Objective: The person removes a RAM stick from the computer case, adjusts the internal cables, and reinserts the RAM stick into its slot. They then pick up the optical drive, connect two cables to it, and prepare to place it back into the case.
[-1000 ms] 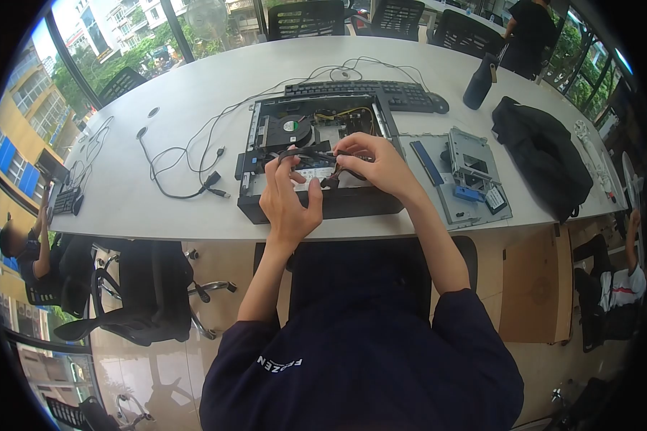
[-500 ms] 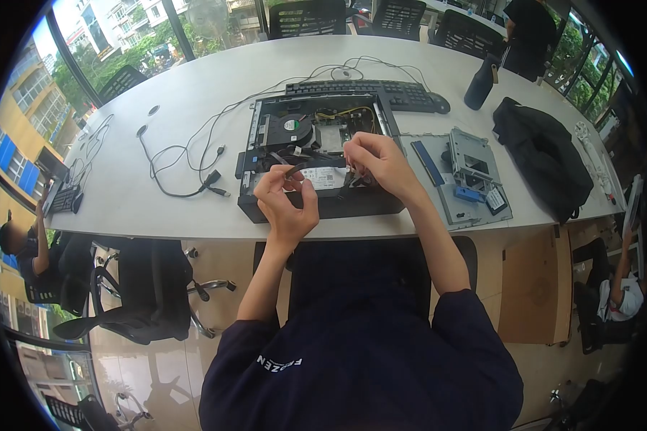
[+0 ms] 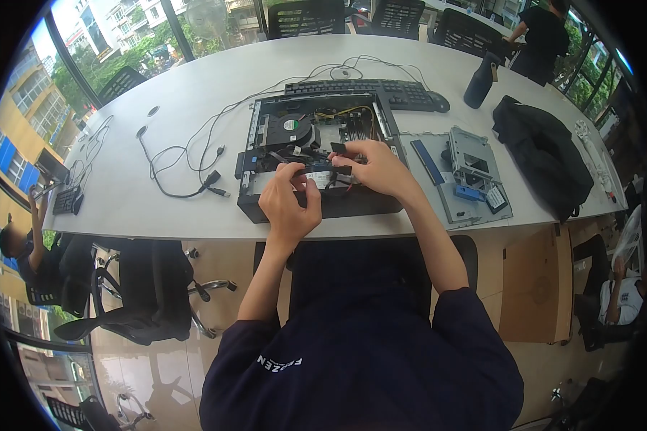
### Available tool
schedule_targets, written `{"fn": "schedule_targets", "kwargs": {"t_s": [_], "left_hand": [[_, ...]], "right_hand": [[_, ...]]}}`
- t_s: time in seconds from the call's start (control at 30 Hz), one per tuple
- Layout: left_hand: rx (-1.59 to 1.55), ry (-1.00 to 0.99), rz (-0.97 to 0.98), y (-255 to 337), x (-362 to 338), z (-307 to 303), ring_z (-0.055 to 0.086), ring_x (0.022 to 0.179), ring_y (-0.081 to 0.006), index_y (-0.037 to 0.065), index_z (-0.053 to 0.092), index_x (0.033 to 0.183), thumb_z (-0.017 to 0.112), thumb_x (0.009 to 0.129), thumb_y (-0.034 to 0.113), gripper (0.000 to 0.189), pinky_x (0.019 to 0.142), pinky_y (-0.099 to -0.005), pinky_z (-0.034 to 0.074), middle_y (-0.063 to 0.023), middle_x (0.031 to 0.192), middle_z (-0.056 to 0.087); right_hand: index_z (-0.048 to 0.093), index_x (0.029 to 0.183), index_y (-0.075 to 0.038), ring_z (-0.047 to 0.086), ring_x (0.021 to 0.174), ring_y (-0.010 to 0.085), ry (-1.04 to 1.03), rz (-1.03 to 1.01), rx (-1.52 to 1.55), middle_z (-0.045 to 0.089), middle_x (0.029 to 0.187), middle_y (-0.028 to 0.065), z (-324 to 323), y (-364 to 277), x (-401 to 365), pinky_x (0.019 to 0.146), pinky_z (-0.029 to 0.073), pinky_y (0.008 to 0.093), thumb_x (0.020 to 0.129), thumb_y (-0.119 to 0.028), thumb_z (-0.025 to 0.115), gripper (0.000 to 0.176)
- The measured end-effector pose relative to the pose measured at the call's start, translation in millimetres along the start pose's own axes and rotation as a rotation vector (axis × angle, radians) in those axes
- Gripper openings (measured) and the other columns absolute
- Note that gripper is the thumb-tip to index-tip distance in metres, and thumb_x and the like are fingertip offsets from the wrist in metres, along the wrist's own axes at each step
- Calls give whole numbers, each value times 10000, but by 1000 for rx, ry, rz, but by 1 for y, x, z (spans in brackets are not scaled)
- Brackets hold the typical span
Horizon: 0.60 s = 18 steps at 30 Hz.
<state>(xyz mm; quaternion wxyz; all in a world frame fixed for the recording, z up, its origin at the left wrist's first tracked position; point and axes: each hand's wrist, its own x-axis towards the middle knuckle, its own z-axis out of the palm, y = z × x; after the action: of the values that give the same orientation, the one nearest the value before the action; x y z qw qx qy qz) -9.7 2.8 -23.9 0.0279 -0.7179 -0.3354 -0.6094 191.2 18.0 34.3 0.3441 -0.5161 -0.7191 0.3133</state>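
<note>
An opened desktop computer case (image 3: 250,208) lies in front of me, its inside facing up. A black fan (image 3: 289,129) and a tangle of cables (image 3: 295,151) show within. Over the case's near side, my left hand (image 3: 289,205) pinches a black cable (image 3: 325,170) that runs across toward the other hand. My right hand (image 3: 376,167) grips the same cable farther right, and a small black connector (image 3: 337,147) sticks out by its fingertips. Below the cable is a white label (image 3: 316,177), partly covered by the fingers.
Right of the case, a metal panel (image 3: 456,210) carries a drive bracket (image 3: 474,159) and small blue parts. Behind stand a keyboard (image 3: 359,87), a mouse (image 3: 438,103) and a bottle (image 3: 481,82). A black bag (image 3: 543,158) lies farther right; loose cables (image 3: 187,151) lie left.
My right hand has moved slightly down and turned, and the black cable is now stretched between both hands. A person at the back has shifted right.
</note>
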Motion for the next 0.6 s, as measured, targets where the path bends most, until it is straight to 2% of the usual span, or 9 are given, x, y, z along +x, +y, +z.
{"fn": "schedule_targets", "kwargs": {"t_s": [0.13, 0.23, 0.3, 0.43, 0.53, 0.6], "left_hand": [[7, 1, 9, 2, 1, -1, 611, 626, -181, 4, 562, 1104, 656, 809, -7, 310, 595, -292, 480, -87, 808, 620], [2, -4, -1, 2, 1, -1, 613, 627, -180, 4, 559, 1104, 659, 810, -7, 312, 595, -293, 481, -92, 817, 621], [-6, 8, -6, 2, 0, 0, 614, 629, -185, 4, 555, 1102, 660, 812, -6, 309, 599, -296, 482, -95, 821, 620], [0, 1, -7, 4, 1, -2, 618, 639, -201, 4, 544, 1090, 664, 819, 5, 296, 611, -309, 487, -104, 834, 618], [-10, 17, -5, 1, 0, 1, 620, 643, -211, 7, 542, 1081, 661, 817, 9, 289, 610, -313, 482, -107, 835, 618], [-11, 6, 0, 0, -1, 0, 620, 643, -212, 9, 543, 1079, 663, 809, 9, 295, 608, -312, 477, -106, 837, 620]], "right_hand": [[730, 992, 16, 619, 712, 191, 8, -133, -69, 711, 799, 119, 2, 9, 1, 707, 496, 345, 913, -218, 696, 250], [736, 996, 15, 622, 719, 167, 41, -156, 80, 721, 827, 106, 1, 7, -4, 701, 498, 334, 920, -191, 685, 225], [724, 1010, 7, 637, 759, 144, 11, -106, 226, 727, 862, 81, -3, -2, -7, 738, 515, 316, 925, -159, 676, 193], [706, 1032, -23, 651, 815, 131, 30, -29, 322, 723, 902, 57, -7, -2, -8, 803, 526, 294, 925, -135, 672, 159], [687, 1029, -43, 654, 844, 132, 43, -144, 449, 712, 912, 60, -6, 8, -6, 837, 525, 285, 928, -129, 668, 135], [689, 1012, -33, 652, 855, 124, -73, -179, 475, 709, 914, 57, -6, 9, -6, 832, 517, 281, 910, -98, 659, 125]]}}
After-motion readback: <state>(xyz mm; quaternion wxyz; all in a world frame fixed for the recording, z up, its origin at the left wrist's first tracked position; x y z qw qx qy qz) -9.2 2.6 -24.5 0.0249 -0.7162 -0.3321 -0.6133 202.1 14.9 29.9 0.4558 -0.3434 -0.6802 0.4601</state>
